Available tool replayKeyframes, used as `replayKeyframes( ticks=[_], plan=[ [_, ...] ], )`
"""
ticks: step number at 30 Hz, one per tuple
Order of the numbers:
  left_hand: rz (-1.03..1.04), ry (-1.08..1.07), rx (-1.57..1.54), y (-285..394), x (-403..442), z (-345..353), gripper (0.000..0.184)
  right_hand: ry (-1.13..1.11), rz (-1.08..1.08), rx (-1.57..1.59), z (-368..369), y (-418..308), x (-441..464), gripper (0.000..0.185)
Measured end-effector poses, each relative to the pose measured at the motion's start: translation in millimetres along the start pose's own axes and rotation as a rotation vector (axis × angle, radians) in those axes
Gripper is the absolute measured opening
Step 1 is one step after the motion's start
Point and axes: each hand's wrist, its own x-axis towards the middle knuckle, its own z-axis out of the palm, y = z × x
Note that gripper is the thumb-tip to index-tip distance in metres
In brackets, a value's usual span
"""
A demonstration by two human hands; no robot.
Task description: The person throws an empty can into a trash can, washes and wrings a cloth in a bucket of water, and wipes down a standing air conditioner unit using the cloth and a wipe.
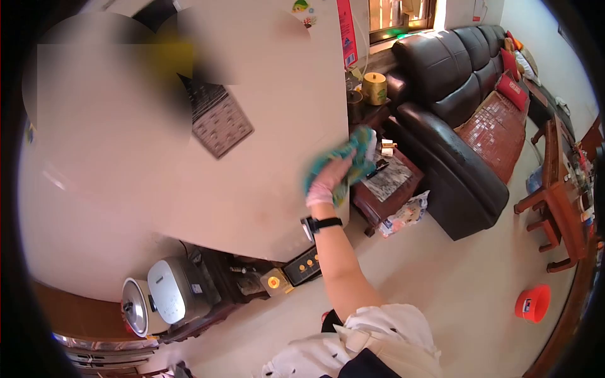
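Green cloth (360,151), just one, in one hand (331,177).

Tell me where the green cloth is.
The green cloth is just right of centre in the head view, in the hand at the edge of the pale wall, with the side table lower right.

Blurred rag (360,147), apparently matt cloth
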Motion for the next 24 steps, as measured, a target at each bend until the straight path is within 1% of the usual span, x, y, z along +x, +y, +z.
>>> replayKeyframes(
  ticks=[1,2,3,4,5,6,7,9,11,12,13,14,15,16,17,19,20,21,23,24],
  plan=[
    [-0.042,-0.019,-0.010,6,2,3,0.027,-0.106,0.043,-0.239,-9,55,-3,0.042],
    [-0.084,-0.038,-0.025,12,4,5,0.028,-0.361,0.081,-0.615,-23,109,-12,0.038],
    [-0.126,-0.054,-0.033,17,6,6,0.028,-0.767,0.058,-0.996,-37,152,-25,0.035],
    [-0.158,-0.068,-0.031,21,8,8,0.029,-1.206,-0.050,-1.267,-50,179,-41,0.032],
    [-0.182,-0.081,-0.031,25,11,12,0.030,-1.552,-0.176,-1.410,-62,189,-58,0.030],
    [-0.198,-0.095,-0.023,28,14,14,0.030,-1.759,-0.270,-1.456,-70,190,-75,0.028],
    [-0.204,-0.104,-0.017,31,16,18,0.031,-1.849,-0.321,-1.451,-76,184,-92,0.027],
    [-0.203,-0.125,0.014,35,18,22,0.033,-1.732,-0.255,-1.371,-87,134,-120,0.028],
    [-0.184,-0.145,0.079,40,20,27,0.035,-1.859,-0.302,-1.164,-87,118,-157,0.030],
    [-0.173,-0.152,0.158,44,24,30,0.036,-1.844,-0.264,-1.199,-77,59,-161,0.035],
    [-0.183,-0.150,0.304,58,24,28,0.037,-1.829,-0.226,-1.235,-68,-7,-163,0.045],
    [-0.235,-0.035,0.542,79,26,31,0.033,-1.688,-0.150,-1.136,-66,-39,-179,0.046],
    [0.055,-0.075,0.556,51,26,32,0.028,-1.505,-0.091,-1.004,-71,-63,-190,0.047],
    [-0.284,-0.042,-0.325,33,26,39,0.029,-1.264,-0.071,-0.815,-73,-85,-199,0.049],
    [-0.571,0.039,-1.228,25,26,43,0.032,-0.999,-0.105,-0.601,-69,-108,-198,0.050],
    [-0.818,0.134,-1.531,47,21,27,0.030,-0.579,-0.256,-0.266,-48,-148,-181,0.053],
    [-0.809,0.164,-1.529,68,16,22,0.028,-0.467,-0.364,-0.193,-32,-162,-174,0.054],
    [-0.828,0.210,-1.542,57,2,22,0.028,-0.404,-0.489,-0.165,-17,-169,-174,0.056],
    [-0.809,0.195,-1.575,34,-21,29,0.030,-0.480,-0.802,-0.176,-14,-147,-192,0.055],
    [-0.882,0.298,-1.540,26,-34,36,0.034,-0.504,-1.099,-0.198,-19,-126,-202,0.055]
  ],
)
